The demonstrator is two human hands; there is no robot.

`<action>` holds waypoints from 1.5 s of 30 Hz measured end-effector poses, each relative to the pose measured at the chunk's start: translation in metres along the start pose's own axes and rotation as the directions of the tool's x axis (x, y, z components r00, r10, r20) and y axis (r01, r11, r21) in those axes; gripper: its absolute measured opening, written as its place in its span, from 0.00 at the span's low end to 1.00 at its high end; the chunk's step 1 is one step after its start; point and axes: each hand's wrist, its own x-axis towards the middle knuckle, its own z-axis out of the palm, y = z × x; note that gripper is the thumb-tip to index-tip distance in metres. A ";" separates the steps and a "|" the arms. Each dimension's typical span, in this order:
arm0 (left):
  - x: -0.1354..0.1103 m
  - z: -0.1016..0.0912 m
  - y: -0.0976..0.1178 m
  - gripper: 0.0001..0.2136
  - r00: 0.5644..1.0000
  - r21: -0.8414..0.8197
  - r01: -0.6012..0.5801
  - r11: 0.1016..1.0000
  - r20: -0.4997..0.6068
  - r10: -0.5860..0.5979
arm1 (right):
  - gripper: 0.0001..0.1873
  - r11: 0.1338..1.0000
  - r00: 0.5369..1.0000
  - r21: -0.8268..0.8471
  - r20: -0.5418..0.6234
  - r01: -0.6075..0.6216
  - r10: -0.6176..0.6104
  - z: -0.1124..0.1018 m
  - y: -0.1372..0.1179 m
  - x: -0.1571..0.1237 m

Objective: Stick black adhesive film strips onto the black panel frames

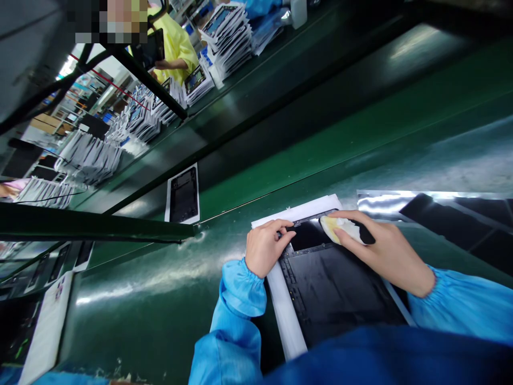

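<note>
A black flat panel (336, 286) lies in a white foam tray (285, 315) on the green bench in front of me. My left hand (265, 247) rests on the tray's far left corner, its fingertips pinching the panel's edge. My right hand (371, 245) presses a yellowish-white cloth pad (335, 227) against the panel's far edge. Both arms wear blue sleeves.
A second white tray with a black panel (183, 195) lies farther left on the green conveyor (360, 133). A shiny silver bag (441, 206) lies to the right. Stacks of trays (228, 35) line the far side, where a person in yellow (174, 45) works.
</note>
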 end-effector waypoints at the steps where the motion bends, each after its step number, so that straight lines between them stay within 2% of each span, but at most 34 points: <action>1: 0.000 0.000 0.000 0.07 1.000 -0.001 -0.001 1.000 0.000 0.001 | 0.20 1.000 1.000 0.002 0.001 -0.004 0.004 0.000 0.000 0.000; 7: 0.001 -0.001 0.001 0.08 0.999 -0.025 0.029 0.999 0.019 -0.028 | 0.20 1.000 1.000 -0.001 -0.007 0.005 -0.005 0.000 0.001 0.001; 12: 0.000 0.000 0.002 0.08 1.000 0.033 0.016 0.999 0.010 -0.016 | 0.21 1.000 1.000 -0.003 -0.013 0.011 -0.011 0.001 0.002 0.001; 19: -0.004 0.001 0.008 0.08 0.998 0.204 -0.053 0.978 0.026 0.049 | 0.18 1.000 1.000 -0.002 -0.015 0.027 -0.027 0.001 0.005 0.000; 23: -0.006 -0.002 0.014 0.10 0.992 0.375 -0.122 0.919 0.070 0.103 | 0.18 1.000 1.000 0.006 -0.013 0.028 -0.028 0.001 0.002 0.001; 26: -0.011 -0.003 0.011 0.10 0.988 0.480 -0.150 0.864 0.043 0.147 | 0.19 1.000 1.000 0.010 0.004 0.004 -0.004 0.001 -0.001 0.003; 28: -0.016 -0.002 0.003 0.08 0.965 0.517 -0.245 0.821 0.045 0.260 | 0.19 1.000 1.000 0.021 0.010 -0.003 0.003 0.001 -0.002 0.004; 30: -0.022 -0.001 -0.007 0.10 0.913 0.549 -0.372 0.749 0.068 0.403 | 0.19 1.000 1.000 0.031 0.004 -0.002 0.002 0.002 -0.003 0.004; 32: -0.027 0.001 -0.015 0.13 0.866 0.587 -0.440 0.680 0.078 0.493 | 0.19 0.999 1.000 0.033 -0.005 0.004 -0.004 0.002 -0.003 0.004; 33: -0.029 0.003 -0.017 0.13 0.859 0.605 -0.442 0.662 0.073 0.507 | 0.18 0.999 1.000 0.033 -0.007 0.006 -0.006 0.002 -0.004 0.004; 38: -0.034 0.012 -0.016 0.19 0.880 0.642 -0.404 0.652 0.078 0.468 | 0.18 1.000 1.000 0.012 -0.007 0.002 -0.002 0.000 -0.003 0.004; 42: -0.042 0.012 -0.020 0.22 0.837 0.567 -0.503 0.652 0.130 0.532 | 0.17 0.998 1.000 -0.058 0.003 -0.019 0.019 0.000 -0.002 0.005; 45: -0.049 0.009 -0.027 0.23 0.813 0.512 -0.544 0.665 0.123 0.570 | 0.16 0.988 0.999 -0.148 -0.002 0.033 -0.034 0.013 -0.009 0.006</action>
